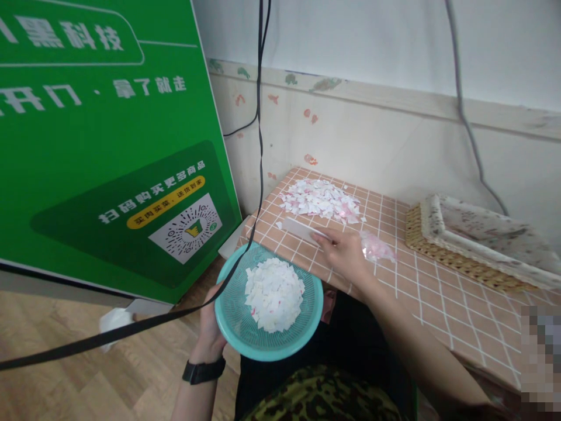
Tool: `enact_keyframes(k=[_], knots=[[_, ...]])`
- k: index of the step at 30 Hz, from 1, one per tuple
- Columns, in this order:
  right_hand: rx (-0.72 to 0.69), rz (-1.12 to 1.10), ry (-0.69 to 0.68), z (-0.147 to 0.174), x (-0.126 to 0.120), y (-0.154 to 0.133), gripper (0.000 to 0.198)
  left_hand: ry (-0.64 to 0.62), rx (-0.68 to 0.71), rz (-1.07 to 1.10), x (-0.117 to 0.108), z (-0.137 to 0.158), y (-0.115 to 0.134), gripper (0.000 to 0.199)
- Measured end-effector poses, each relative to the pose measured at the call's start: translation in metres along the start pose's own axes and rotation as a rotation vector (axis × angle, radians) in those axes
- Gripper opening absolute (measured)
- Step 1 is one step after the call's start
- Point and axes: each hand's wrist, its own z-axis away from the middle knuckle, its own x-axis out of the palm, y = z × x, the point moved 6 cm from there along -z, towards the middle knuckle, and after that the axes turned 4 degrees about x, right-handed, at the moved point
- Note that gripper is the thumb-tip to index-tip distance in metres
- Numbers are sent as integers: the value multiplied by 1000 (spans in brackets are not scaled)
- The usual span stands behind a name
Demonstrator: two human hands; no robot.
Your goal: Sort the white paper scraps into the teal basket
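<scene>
The left hand [211,321] is curled around the near-left rim of a turquoise colander [272,352], which it holds just off the tabletop's [438,304] front-left corner with a mound of white paper scraps [275,295] inside. The right hand [344,252], thumb and fingers pinched together, grips a flat white scraper [302,229] near the front edge, just in front of a loose pile of white and pinkish scraps [319,199] towards the back-left corner. A crumpled pink plastic piece [377,247] lies just beside the right wrist. Farther right, a cloth-lined wicker basket [464,266] stands along the back edge, below a grey cable [460,105] on the wall. A black strap [131,329] hangs down past the left edge and crosses in front of the colander and left hand. A large green panel [109,146] rises beyond the left edge, hemming in that side.
</scene>
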Motion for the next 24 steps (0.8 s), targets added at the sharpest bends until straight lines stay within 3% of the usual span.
enact_keyframes(k=[3,9,18,21,24], knots=[[-54,64,40,-19,14,3,24,7,0,-4,0,0,0,13],[-132,35,-141,-16,35,1,27,-15,-1,-18,3,2,2,12],[-283,-141,-308,44,15,-33,25,33,-33,34,1,2,0,11],[-227,-175,-261,55,-1,-30,25,43,-22,26,2,5,1,10],[-142,-115,-109,66,-23,-13,22,63,-39,-14,2,8,-1,9]])
